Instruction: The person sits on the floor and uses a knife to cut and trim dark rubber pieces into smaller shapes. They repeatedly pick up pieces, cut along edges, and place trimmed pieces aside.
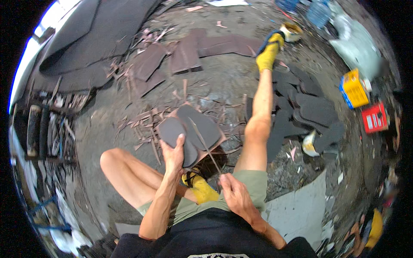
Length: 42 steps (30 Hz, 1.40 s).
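Observation:
My left hand (173, 157) grips a dark grey sole-shaped sheet piece (172, 131), thumb on top. Under and beside it lies a second dark grey sole piece (204, 127), resting on a pinkish-brown board (220, 138). Closed around the near end of a long thin knife (209, 153) is my right hand (234, 192). The blade reaches forward and left over the second sole piece; whether it touches the surface I cannot tell. Thin brown offcut strips (148, 129) are scattered around the board.
Dark sole pieces (314, 107) lie heaped beyond my outstretched right leg. Brown sheet pieces (185, 53) spread ahead, with a large dark sheet (94, 38) at far left. A yellow box (355, 89), a red box (375, 117) and a small tub (291, 32) stand at right.

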Tool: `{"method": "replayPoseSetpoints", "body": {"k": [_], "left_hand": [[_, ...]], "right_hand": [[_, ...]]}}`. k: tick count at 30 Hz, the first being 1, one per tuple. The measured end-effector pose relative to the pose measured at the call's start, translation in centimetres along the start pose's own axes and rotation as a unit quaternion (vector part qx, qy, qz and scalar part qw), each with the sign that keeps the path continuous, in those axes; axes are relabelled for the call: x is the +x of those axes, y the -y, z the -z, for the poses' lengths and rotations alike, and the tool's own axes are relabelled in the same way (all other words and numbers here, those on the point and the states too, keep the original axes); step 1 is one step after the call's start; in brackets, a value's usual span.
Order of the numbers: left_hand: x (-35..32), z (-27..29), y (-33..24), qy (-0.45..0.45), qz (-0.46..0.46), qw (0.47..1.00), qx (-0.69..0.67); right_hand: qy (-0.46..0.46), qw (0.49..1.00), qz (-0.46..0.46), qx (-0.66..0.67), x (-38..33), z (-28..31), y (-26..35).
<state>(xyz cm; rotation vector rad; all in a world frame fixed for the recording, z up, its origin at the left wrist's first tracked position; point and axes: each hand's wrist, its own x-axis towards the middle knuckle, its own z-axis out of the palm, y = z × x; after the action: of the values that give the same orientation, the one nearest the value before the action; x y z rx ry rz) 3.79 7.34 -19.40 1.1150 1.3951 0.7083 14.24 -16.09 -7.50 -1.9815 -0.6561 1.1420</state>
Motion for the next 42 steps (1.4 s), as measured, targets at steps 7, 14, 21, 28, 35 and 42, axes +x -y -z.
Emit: {"method": "replayPoseSetpoints", "body": {"k": [7,14,21,28,35,42], "left_hand": [[1.2,-1.2,1.1,0.012,0.068,0.997,-0.045],[1.1,-1.1,1.4,-0.003,0.111,0.993,-0.029],[0.8,-0.4,1.0,0.059,0.15,0.986,-0.038],[1.1,-0.8,0.6,0.045,0.179,0.982,-0.028],[1.7,0.2,2.0,0.042,0.135,0.989,-0.043],[1.4,3.1,-1.3,0.113,0.19,0.975,-0.038]], "right_hand": [[0.009,0.994,-0.037,-0.101,-3.0,0.8,0.4],[-0.002,0.982,-0.049,-0.183,-0.9,-0.7,1.8],[0.021,0.984,-0.022,-0.173,6.6,-3.8,2.0],[-0.017,0.986,0.005,-0.164,12.3,-7.5,-4.1],[-0.098,0.888,0.396,-0.213,20.3,-11.0,-11.3],[-0.061,0.901,0.4,-0.155,25.8,-9.1,-8.9]]}}
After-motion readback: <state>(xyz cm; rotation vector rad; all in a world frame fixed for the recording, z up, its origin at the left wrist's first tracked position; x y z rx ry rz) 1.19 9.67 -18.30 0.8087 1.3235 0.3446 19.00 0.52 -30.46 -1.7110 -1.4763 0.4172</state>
